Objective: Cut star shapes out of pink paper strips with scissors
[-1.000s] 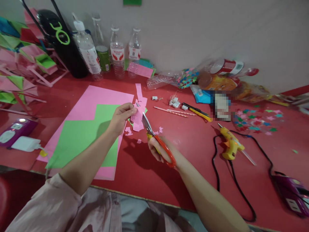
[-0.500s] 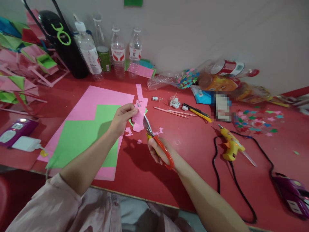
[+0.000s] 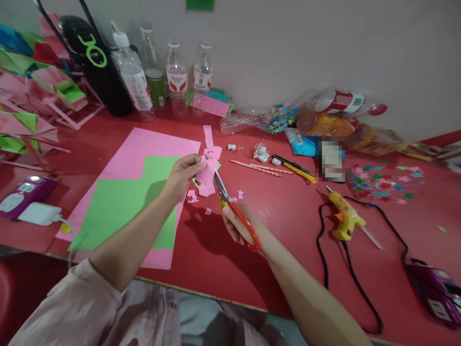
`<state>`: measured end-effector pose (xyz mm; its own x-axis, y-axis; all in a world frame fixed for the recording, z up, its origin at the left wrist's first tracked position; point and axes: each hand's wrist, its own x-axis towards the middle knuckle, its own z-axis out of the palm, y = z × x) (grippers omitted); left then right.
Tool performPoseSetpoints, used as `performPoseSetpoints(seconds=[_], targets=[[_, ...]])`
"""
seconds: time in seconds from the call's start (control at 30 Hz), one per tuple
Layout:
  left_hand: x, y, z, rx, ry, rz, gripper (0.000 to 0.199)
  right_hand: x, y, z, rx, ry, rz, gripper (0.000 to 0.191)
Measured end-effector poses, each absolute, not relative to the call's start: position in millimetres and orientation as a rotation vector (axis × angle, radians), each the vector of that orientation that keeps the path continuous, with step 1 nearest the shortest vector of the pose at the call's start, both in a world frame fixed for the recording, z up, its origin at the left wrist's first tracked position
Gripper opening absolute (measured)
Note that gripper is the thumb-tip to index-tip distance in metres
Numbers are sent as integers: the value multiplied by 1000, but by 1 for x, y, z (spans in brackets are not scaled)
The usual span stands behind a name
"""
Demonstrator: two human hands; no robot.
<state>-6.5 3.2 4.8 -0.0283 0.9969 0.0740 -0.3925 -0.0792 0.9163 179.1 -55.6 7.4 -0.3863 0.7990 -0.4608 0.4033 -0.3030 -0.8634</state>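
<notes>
Head view, one entry per item.

1. Left hand (image 3: 180, 179): fingers pinched shut on a pink paper scrap (image 3: 207, 175), held raised above the bench, apparently so the blades can reach its edge.
2. Right hand (image 3: 239, 226): closed through the orange loops of the scissors (image 3: 230, 202); blades point toward 11 o'clock and meet the scrap's lower right edge. Whether the blades are parted is too small to tell.
3. Pink offcuts (image 3: 192, 196): lying on the bench just below the scrap, with a small pink star (image 3: 239, 193) just beside the blades at 3 o'clock.
4. Pink sheet (image 3: 144, 146) with green sheet (image 3: 122, 202) on top: flat, at 9 o'clock of the hands, under the left forearm.
5. Glue gun (image 3: 345, 218): at 3 o'clock, well apart, its black cord looping toward the near edge.
6. Pencils (image 3: 259, 167) and yellow utility knife (image 3: 295, 168): at 1 o'clock, near.
7. Loose coloured stars (image 3: 385, 180): far at 2 o'clock.
8. Bottles (image 3: 176, 79): upright against the wall at 12 o'clock.
9. Red bench (image 3: 288, 216): bare stretch between the scissors and the glue gun gives open room; the near edge runs just under both forearms.
</notes>
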Motion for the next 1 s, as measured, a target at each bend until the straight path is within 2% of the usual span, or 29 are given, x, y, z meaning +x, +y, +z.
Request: performPoseSetpoints(seconds=[0.33, 0.57, 0.9, 1.0], targets=[[-10, 5, 2, 853, 884, 1447, 22, 182, -50, 13, -1586, -1623, 1675, 43], [-9, 3, 3, 793, 769, 1140, 20, 177, -51, 16, -1662, -1587, 1602, 38], [-10, 8, 2, 557, 814, 1399, 13, 180, -47, 7, -1673, -1590, 1635, 42], [-9, 9, 4, 524, 831, 1437, 17, 180, -47, 3, -1633, -1598, 1693, 43]])
